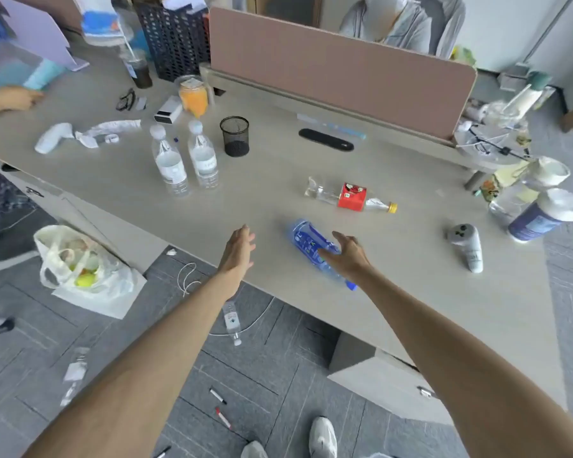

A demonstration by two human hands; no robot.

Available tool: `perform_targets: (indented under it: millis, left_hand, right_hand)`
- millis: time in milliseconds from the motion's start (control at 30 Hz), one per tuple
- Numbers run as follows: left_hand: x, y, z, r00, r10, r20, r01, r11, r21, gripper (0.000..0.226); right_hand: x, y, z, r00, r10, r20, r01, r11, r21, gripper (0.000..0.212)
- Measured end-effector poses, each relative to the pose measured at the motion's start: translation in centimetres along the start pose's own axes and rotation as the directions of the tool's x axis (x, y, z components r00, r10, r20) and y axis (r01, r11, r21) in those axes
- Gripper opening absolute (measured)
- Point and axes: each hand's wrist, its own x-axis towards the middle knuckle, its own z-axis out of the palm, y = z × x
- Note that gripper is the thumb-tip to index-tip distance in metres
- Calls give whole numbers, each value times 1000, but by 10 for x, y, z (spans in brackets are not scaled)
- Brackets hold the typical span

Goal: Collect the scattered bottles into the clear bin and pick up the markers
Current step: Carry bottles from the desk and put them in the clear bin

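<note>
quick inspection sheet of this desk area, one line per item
surface: grey desk, things scattered.
job's things: blue bottle and red-label bottle lying on desk; water bottles upright; floor bottles and markers on floor.
clutter: mesh cup, orange jar, controller, white bag on floor.
grippers: left hand open above desk edge; right hand open over blue bottle.
cables: white cable on floor.
surroundings: pink divider; another person's hand at far left.

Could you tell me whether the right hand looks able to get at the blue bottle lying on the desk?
Probably yes. The open right hand is right at the blue bottle, which lies near the desk edge with nothing between them.
</note>
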Motion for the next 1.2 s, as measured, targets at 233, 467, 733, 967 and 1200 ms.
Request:
perform_targets:
  millis: [233, 467, 733, 967, 1200]
  left_hand:
    - [30, -5, 24, 998, -69, -4, 69, 996, -50, 48]
    - [41, -7, 36, 995, -104, -3, 103, 987, -127, 53]
    - [33, 11, 42, 993, -65, 100, 86, 970, -228, 59]
    - [20, -1, 19, 992, 12, 125, 17, 974, -226, 56]
    - [23, 19, 47, 995, -6, 104, 24, 985, -173, 43]
  right_hand:
    - [35, 17, 11, 983, -65, 174, 105, 967, -232, 93]
    - [36, 9, 5, 998, 28, 64, -63, 768, 637, 68]
    - [-2, -41, 22, 983, -158, 94, 51, 726, 686, 48]
    - [-19, -51, 8, 942, -263, 209, 99, 811, 577, 45]
    - [-11, -10, -25, 988, -119, -97, 153, 837, 526, 49]
